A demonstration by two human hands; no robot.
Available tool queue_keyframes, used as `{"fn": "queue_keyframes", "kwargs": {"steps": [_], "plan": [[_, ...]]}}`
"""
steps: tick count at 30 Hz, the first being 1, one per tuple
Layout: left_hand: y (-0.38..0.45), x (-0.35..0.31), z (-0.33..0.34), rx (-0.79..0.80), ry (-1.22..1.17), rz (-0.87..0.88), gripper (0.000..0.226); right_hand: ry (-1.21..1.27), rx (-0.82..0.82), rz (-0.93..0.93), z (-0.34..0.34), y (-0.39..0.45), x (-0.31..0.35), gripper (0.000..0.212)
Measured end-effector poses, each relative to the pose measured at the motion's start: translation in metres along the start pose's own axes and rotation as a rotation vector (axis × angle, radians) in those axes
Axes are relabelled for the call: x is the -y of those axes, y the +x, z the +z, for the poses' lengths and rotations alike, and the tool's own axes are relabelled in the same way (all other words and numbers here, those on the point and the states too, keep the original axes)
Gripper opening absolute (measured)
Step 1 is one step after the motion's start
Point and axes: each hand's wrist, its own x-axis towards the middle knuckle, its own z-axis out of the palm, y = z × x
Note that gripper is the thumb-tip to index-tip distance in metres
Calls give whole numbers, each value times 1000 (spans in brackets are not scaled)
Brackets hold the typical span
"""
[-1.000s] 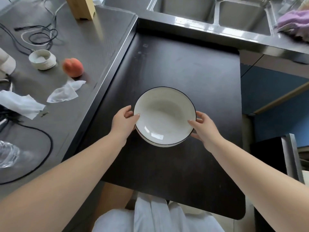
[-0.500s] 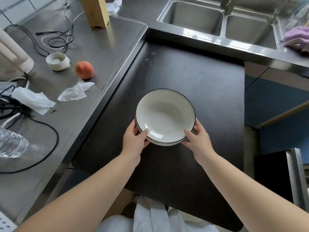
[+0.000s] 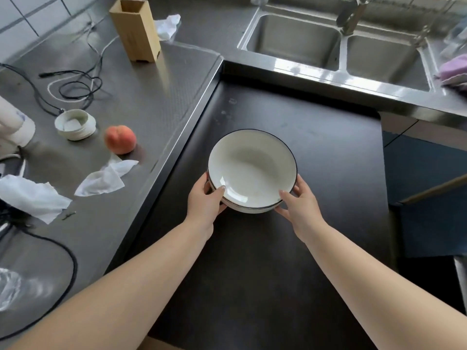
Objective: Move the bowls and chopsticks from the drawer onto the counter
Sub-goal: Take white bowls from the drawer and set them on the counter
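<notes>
Gripping stacked white bowls (image 3: pixel 251 170) at near rim: left hand (image 3: pixel 206 202) and right hand (image 3: pixel 302 207), thumbs over rim, fingers curled beneath; stack above dark desk (image 3: pixel 290 261).

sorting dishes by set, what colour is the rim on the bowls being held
A thin black line on white bowls, clearest in the head view.

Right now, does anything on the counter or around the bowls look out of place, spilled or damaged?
Nothing looks spilled or broken. The stacked bowls sit level, held by the left hand and the right hand. The steel counter is untidy: crumpled tissues, loose cables and a stray peach.
</notes>
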Motion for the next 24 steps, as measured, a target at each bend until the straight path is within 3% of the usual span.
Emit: {"fn": "queue_keyframes", "kwargs": {"steps": [7,12,16,24], "plan": [[66,-25,6,6,18,58,45,47,-6,-37,34,46,29,50],[106,-36,13,-43,0,80,46,108,-53,-3,54,77,45,62],[133,-47,21,-43,20,102,52,129,-60,-2,68,100,57,59],[179,-71,38,-50,71,146,49,-43,-34,-72,84,148,77,56]]}}
